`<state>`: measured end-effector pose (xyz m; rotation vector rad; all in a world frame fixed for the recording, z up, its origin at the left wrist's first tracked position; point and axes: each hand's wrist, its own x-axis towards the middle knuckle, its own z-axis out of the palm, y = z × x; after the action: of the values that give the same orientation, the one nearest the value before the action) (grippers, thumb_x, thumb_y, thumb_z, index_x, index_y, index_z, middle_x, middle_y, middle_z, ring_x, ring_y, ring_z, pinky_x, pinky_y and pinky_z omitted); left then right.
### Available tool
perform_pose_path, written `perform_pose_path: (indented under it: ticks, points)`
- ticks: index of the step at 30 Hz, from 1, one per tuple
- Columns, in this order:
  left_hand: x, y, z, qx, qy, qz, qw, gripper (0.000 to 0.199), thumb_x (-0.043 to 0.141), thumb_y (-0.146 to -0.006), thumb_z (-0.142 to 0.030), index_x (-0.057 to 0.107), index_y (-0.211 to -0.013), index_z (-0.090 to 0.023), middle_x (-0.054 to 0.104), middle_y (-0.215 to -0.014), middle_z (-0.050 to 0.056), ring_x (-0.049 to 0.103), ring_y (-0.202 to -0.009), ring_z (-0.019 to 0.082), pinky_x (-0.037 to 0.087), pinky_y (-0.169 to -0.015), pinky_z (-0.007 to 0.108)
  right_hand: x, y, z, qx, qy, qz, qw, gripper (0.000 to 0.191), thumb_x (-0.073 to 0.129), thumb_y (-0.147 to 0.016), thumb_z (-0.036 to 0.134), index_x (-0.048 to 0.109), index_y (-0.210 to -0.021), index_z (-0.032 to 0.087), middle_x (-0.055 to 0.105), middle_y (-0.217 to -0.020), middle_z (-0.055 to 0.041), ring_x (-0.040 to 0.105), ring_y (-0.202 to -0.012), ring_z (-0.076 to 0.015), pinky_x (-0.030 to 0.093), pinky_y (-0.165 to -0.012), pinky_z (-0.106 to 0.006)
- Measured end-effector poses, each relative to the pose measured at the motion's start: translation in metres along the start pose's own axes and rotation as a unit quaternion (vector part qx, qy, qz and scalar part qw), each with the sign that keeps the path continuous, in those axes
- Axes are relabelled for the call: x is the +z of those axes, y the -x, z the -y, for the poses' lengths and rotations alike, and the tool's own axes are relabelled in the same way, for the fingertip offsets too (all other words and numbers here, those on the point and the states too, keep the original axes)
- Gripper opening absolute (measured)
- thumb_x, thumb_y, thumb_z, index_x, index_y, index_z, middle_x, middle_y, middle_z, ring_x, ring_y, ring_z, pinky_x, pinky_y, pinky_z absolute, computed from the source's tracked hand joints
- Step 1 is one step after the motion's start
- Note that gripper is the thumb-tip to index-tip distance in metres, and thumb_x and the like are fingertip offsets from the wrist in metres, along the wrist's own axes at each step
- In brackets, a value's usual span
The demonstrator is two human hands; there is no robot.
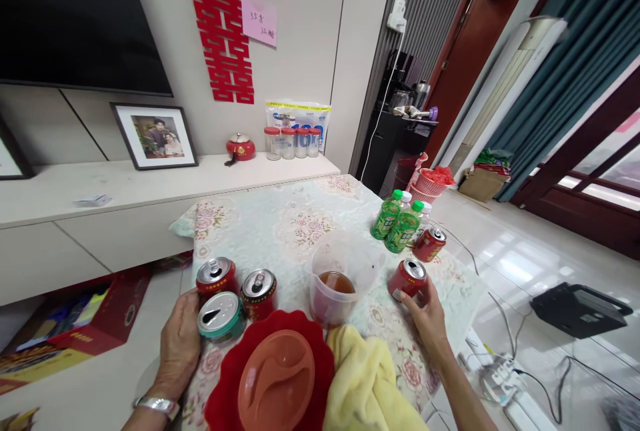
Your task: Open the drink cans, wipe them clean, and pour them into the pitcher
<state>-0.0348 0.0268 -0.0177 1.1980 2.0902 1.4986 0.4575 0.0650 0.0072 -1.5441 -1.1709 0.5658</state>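
My right hand (pixel 425 314) is closed around an opened red drink can (pixel 409 279) standing at the table's right side. At the left table edge, my left hand (pixel 179 341) lies against a red can (pixel 217 276) and a teal-banded can (pixel 223 317). Its fingertips are hidden, so I cannot tell whether it grips either one. Close beside them stands a dark red can (pixel 259 292) with its top opened. Between my hands is a clear plastic jug (pixel 333 297) holding brown liquid. Nearer me are a red scalloped tray (pixel 220 387) with an orange divided insert (pixel 277 381) and a yellow cloth (pixel 365 377).
Green-capped bottles (pixel 403 227), with white-capped ones behind, and another red can (pixel 430 244) stand at the table's right edge. A floral cloth (pixel 300 224) covers the table. Beyond it is a white cabinet (pixel 150 194) with lidded jars (pixel 295 144). Cables and power strips (pixel 500 377) lie on the floor.
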Motion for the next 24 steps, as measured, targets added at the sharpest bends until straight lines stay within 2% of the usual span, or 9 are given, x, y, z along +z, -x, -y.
perform_pose_path:
  ticks: [2, 5, 8, 11, 14, 15, 17, 20, 24]
  points:
    - [0.0, 0.001, -0.004, -0.017, 0.015, 0.003, 1.0, 0.045, 0.035, -0.095, -0.055, 0.062, -0.111, -0.022, 0.071, -0.121, 0.01, 0.066, -0.117, 0.03, 0.051, -0.11, 0.047, 0.01, 0.006, 0.0, 0.006, 0.011, -0.036, 0.999, 0.092, 0.078, -0.069, 0.061, 0.051, -0.148, 0.022, 0.071, -0.134, -0.0104, 0.064, -0.122, -0.0334, 0.052, -0.101, -0.045]
    - [0.002, 0.002, -0.009, -0.051, 0.049, -0.018, 0.997, 0.043, 0.04, -0.093, -0.054, 0.061, -0.113, -0.021, 0.072, -0.118, 0.009, 0.068, -0.113, 0.029, 0.055, -0.105, 0.043, 0.024, 0.009, 0.001, 0.018, 0.03, -0.075, 0.997, 0.096, 0.078, -0.067, 0.064, 0.049, -0.148, 0.021, 0.071, -0.132, -0.0117, 0.064, -0.119, -0.0352, 0.051, -0.101, -0.045]
    - [0.007, 0.001, -0.006, -0.076, 0.086, -0.042, 0.993, 0.044, 0.045, -0.092, -0.051, 0.058, -0.119, -0.02, 0.072, -0.12, 0.01, 0.071, -0.109, 0.028, 0.058, -0.1, 0.044, 0.035, 0.002, 0.005, 0.029, 0.05, -0.108, 0.992, 0.097, 0.08, -0.063, 0.066, 0.051, -0.143, 0.019, 0.07, -0.128, -0.0132, 0.065, -0.113, -0.0358, 0.05, -0.1, -0.046]
    - [0.009, 0.0, 0.004, -0.05, 0.063, -0.031, 0.996, 0.042, 0.044, -0.095, -0.045, 0.054, -0.126, -0.019, 0.07, -0.125, 0.013, 0.071, -0.112, 0.029, 0.057, -0.105, 0.048, 0.039, -0.004, 0.009, 0.047, 0.065, -0.126, 0.989, 0.088, 0.08, -0.058, 0.069, 0.059, -0.128, 0.017, 0.073, -0.112, -0.0117, 0.067, -0.098, -0.0338, 0.052, -0.094, -0.047]
    - [0.006, 0.002, 0.013, -0.007, -0.015, -0.031, 0.999, 0.036, 0.041, -0.096, -0.035, 0.054, -0.125, -0.018, 0.067, -0.128, 0.016, 0.067, -0.12, 0.03, 0.052, -0.113, 0.052, 0.033, -0.001, 0.018, 0.068, 0.065, -0.123, 0.988, 0.073, 0.079, -0.054, 0.072, 0.064, -0.101, 0.019, 0.071, -0.085, -0.0072, 0.065, -0.081, -0.0318, 0.054, -0.083, -0.049]
    - [0.005, 0.004, 0.016, 0.003, -0.031, -0.034, 0.999, 0.034, 0.042, -0.096, -0.03, 0.056, -0.123, -0.017, 0.066, -0.128, 0.016, 0.065, -0.123, 0.03, 0.05, -0.115, 0.051, 0.028, 0.002, 0.022, 0.073, 0.062, -0.116, 0.989, 0.069, 0.08, -0.053, 0.072, 0.063, -0.097, 0.021, 0.07, -0.082, -0.0068, 0.065, -0.079, -0.032, 0.054, -0.081, -0.05]
    - [0.003, 0.006, 0.018, 0.02, -0.053, -0.035, 0.998, 0.032, 0.041, -0.092, -0.021, 0.06, -0.118, -0.016, 0.066, -0.124, 0.017, 0.064, -0.123, 0.03, 0.049, -0.116, 0.05, 0.018, 0.007, 0.032, 0.081, 0.051, -0.095, 0.991, 0.066, 0.083, -0.052, 0.071, 0.063, -0.094, 0.024, 0.071, -0.084, -0.0074, 0.066, -0.077, -0.0334, 0.055, -0.081, -0.054]
    - [0.005, 0.007, 0.018, 0.039, -0.079, -0.029, 0.996, 0.035, 0.044, -0.089, -0.015, 0.062, -0.119, -0.016, 0.066, -0.127, 0.016, 0.065, -0.124, 0.027, 0.051, -0.115, 0.045, 0.001, 0.01, 0.048, 0.098, 0.061, -0.06, 0.991, 0.06, 0.086, -0.048, 0.07, 0.064, -0.084, 0.028, 0.071, -0.076, -0.0077, 0.067, -0.073, -0.0364, 0.056, -0.076, -0.058]
    - [0.006, 0.01, 0.018, 0.028, -0.099, -0.027, 0.994, 0.037, 0.04, -0.091, -0.014, 0.062, -0.121, -0.017, 0.065, -0.13, 0.015, 0.065, -0.125, 0.026, 0.051, -0.115, 0.042, -0.016, 0.007, 0.065, 0.063, -0.01, -0.005, 0.998, 0.059, 0.09, -0.047, 0.061, 0.066, -0.087, 0.026, 0.075, -0.079, -0.0072, 0.07, -0.079, -0.0359, 0.06, -0.072, -0.052]
